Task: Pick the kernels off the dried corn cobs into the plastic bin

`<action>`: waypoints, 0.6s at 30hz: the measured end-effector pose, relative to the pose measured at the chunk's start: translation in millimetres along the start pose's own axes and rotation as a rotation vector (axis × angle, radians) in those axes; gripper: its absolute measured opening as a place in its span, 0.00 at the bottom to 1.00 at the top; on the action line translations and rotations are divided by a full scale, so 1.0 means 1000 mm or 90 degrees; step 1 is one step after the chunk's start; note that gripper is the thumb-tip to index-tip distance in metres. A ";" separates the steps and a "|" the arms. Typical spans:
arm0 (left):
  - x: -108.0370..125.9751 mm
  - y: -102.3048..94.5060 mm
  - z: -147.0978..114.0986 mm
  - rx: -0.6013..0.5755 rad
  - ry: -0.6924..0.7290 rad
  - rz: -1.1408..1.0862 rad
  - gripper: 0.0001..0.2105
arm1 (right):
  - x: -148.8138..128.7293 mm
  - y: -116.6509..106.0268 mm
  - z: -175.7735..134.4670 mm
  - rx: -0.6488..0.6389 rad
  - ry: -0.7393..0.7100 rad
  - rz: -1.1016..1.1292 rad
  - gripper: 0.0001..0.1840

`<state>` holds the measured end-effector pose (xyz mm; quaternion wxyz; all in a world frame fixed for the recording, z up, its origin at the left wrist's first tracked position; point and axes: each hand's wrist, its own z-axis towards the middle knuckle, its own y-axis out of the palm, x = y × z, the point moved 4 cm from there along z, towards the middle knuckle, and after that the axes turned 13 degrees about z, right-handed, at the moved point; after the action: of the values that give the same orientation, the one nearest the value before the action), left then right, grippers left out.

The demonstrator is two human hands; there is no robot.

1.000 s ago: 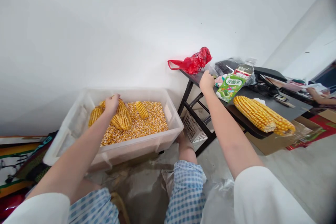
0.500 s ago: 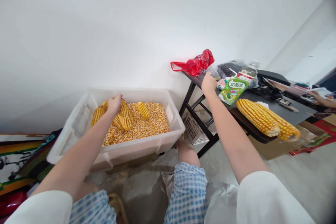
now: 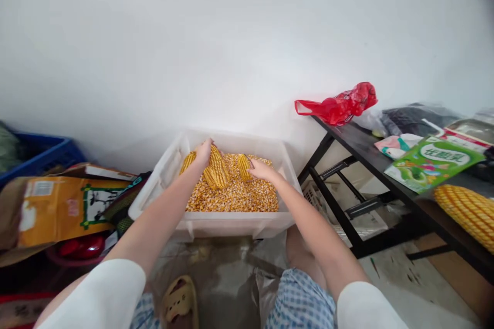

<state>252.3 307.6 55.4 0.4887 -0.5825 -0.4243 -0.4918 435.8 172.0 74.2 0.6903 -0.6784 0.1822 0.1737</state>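
A translucent white plastic bin [image 3: 235,226] stands against the wall with a bed of loose yellow corn kernels [image 3: 247,198] in it. In its left half, my left hand [image 3: 203,152] is closed around an ear of corn [image 3: 219,170], whose upper part it partly covers. Another ear lies just left of that hand. My right hand [image 3: 262,169] reaches into the right half, its fingers gripping the side of a shorter corn ear [image 3: 243,167] above the kernels. The undersides of both ears are hidden.
A black table [image 3: 370,157] at right carries a red plastic bag [image 3: 341,105], a green drink carton [image 3: 434,162] and corn ears [image 3: 466,211]. To the left are a blue crate [image 3: 42,157] and an orange cardboard box [image 3: 62,205]. A slipper [image 3: 180,300] shows below the bin.
My right hand has moved from beside the table into the bin and taken hold of the short corn ear. My left hand stays on its ear. The view has turned left.
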 end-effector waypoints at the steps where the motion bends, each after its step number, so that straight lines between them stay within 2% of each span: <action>1: -0.001 0.001 0.000 -0.004 -0.014 -0.019 0.13 | 0.000 0.008 0.001 -0.003 0.008 0.012 0.07; 5: 0.003 0.010 -0.004 -0.048 -0.014 -0.055 0.12 | -0.015 0.030 -0.008 0.022 0.042 0.119 0.23; 7: 0.007 0.014 -0.008 -0.060 0.007 -0.042 0.12 | -0.027 0.041 -0.016 0.047 0.050 0.167 0.26; 10: 0.014 0.018 -0.017 -0.073 0.043 -0.004 0.12 | -0.037 0.050 -0.023 0.088 0.065 0.170 0.26; 14: 0.018 0.027 -0.029 -0.106 0.118 0.079 0.13 | -0.033 0.050 -0.027 0.135 0.102 0.106 0.24; 18: 0.016 0.039 -0.036 -0.100 0.220 0.309 0.16 | -0.031 0.049 -0.025 0.142 0.106 0.047 0.21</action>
<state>286.7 265.7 66.8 0.6104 -0.6104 -0.1439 -0.4839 384.8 148.4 46.0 0.7368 -0.6025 0.2818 0.1213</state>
